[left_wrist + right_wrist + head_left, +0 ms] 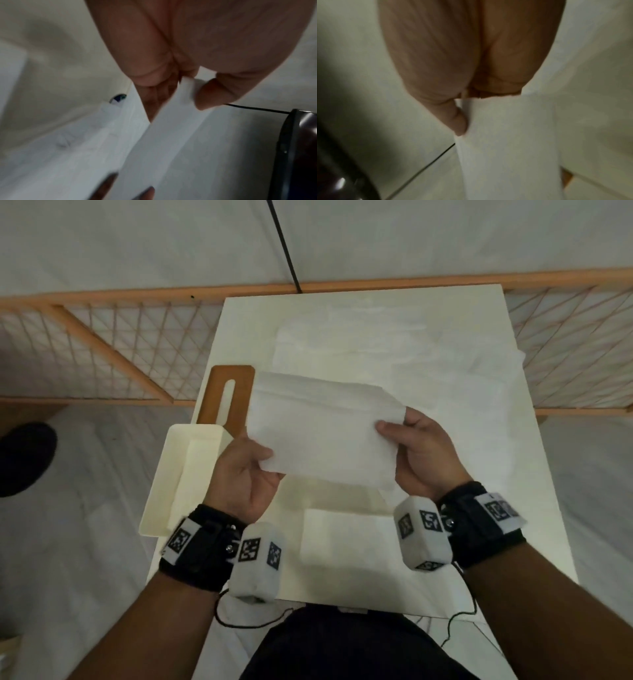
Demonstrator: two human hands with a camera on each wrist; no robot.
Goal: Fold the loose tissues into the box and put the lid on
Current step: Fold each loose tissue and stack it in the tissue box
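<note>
I hold a folded white tissue (pixel 318 433) in the air above the table. My left hand (pixel 248 470) pinches its near left corner with thumb on top, and my right hand (pixel 416 448) pinches its right edge. In the left wrist view the tissue (pixel 171 135) runs between thumb and fingers; in the right wrist view the tissue (pixel 508 142) hangs from my pinching thumb. A cream open box (pixel 171 474) sits at the table's left edge. Its brown wooden lid (pixel 239 392) with a slot lies just beyond it. A folded tissue (pixel 346 537) lies flat near the front edge.
Several loose white tissues (pixel 394 347) are spread over the far half of the cream table (pixel 534 508). An orange wooden frame with netting (pixel 120 347) runs behind the table. Thin black cables (pixel 459 614) hang from my wrist devices at the front edge.
</note>
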